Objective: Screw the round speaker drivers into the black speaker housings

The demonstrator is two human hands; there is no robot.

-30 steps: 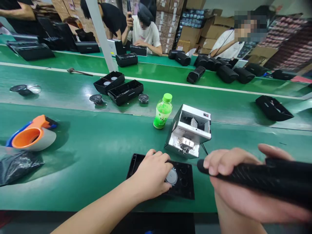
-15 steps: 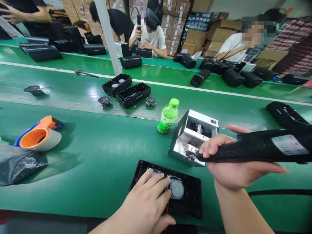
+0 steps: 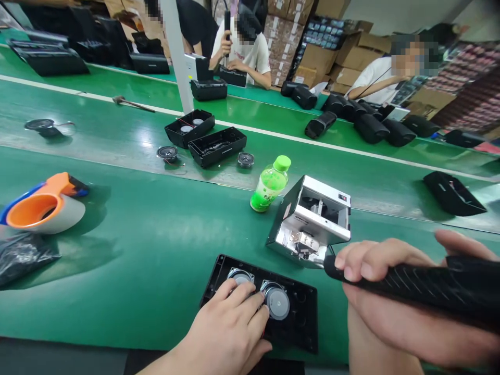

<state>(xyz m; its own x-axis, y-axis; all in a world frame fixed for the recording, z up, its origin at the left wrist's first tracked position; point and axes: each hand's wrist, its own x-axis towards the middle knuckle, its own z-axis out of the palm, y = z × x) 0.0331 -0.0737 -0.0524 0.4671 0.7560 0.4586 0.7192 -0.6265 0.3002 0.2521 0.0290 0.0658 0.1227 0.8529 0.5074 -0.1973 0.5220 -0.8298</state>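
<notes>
Stretched over a black speaker housing (image 3: 299, 325) near the table's front edge, my left hand (image 3: 230, 323) rests its fingers on the left of two round speaker drivers and hides part of it. The right driver (image 3: 278, 303) shows its grey round back beside my fingertips. A bit of red wire shows by my left hand. My right hand (image 3: 398, 291) is wrapped round a black electric screwdriver (image 3: 425, 286), held nearly level. Its front end is close to the lower right corner of a silver and black screw feeder (image 3: 326, 208); its bit cannot be made out.
A green-capped bottle (image 3: 270, 185) stands left of the feeder. An orange tape dispenser (image 3: 47, 203) and a black plastic bag (image 3: 25, 258) lie at left. Open speaker housings (image 3: 219, 147) and loose drivers (image 3: 167, 153) sit on the belt beyond. Other people work across it.
The screwdriver in my right hand has moved right and down, away from the feeder's screw outlet. My left hand stays on the speaker housing. The view has shifted slightly.
</notes>
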